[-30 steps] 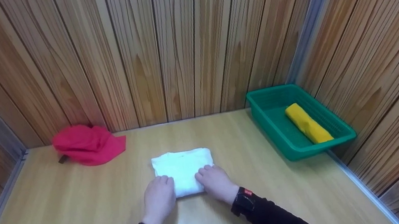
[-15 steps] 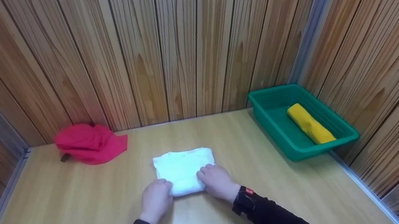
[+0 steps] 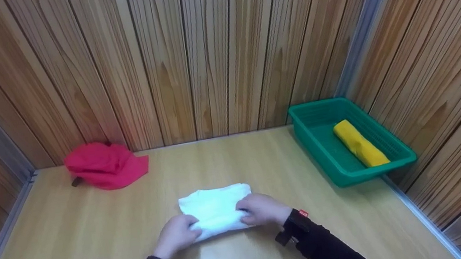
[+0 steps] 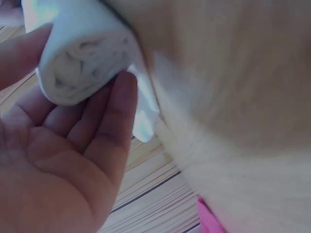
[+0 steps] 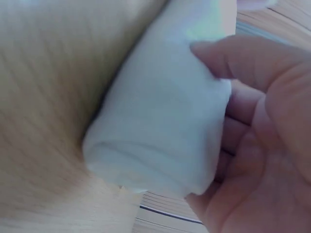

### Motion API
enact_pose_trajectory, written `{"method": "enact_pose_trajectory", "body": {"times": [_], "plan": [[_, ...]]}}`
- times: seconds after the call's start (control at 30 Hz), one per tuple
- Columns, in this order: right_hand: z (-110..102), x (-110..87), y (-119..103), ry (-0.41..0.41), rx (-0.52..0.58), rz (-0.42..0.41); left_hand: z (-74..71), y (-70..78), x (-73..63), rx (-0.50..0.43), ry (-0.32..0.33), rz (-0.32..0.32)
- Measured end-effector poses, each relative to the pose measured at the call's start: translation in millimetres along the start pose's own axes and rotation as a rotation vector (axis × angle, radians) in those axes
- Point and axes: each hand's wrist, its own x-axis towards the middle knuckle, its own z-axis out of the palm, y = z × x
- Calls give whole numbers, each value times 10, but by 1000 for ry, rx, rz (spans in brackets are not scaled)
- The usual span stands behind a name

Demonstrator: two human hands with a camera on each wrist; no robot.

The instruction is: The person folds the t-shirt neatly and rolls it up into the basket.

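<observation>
A white cloth lies at the middle of the table, its near part rolled into a thick roll and its far part flat. My left hand grips the left end of the roll. In the left wrist view the cloth's spiral end shows between thumb and fingers, with a flap trailing at one side. At the other end my right hand holds the roll. Its thumb lies on top and its fingers curl behind the cloth in the right wrist view, where the fingertips are hidden.
At the back left of the table lies a red cap. A green basket stands at the back right, with a yellow rolled cloth inside. Wood-panelled walls close off the back and sides.
Both hands have drawn the white cloth toward me, and its near edge is now a raised roll. The fingers have shifted from lying over the cloth to gripping the roll's ends.
</observation>
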Motion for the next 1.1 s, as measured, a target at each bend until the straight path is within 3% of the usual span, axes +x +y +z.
{"method": "enact_pose_trajectory", "body": {"times": [0.1, 0.27, 0.4, 0.47, 0.63, 0.87, 1.1], "plan": [[-40, 17, 40, -61, 84, 18, -19, -17, 13, -47, -27, -45], [-63, 77, 113, -142, 174, 127, -29, -62, 70, -153, -27, -193], [-51, 132, 192, -130, 218, 180, -36, -82, 136, -190, -3, -291], [-42, 158, 224, -100, 210, 164, -39, -90, 166, -172, 18, -299], [-13, 213, 243, -21, 132, 126, -40, -100, 233, -131, 56, -297], [4, 182, 121, 113, -59, 139, -41, -84, 272, -98, 29, -322], [19, 61, -167, 304, -289, 15, -36, -88, 284, -84, 41, -307]]}}
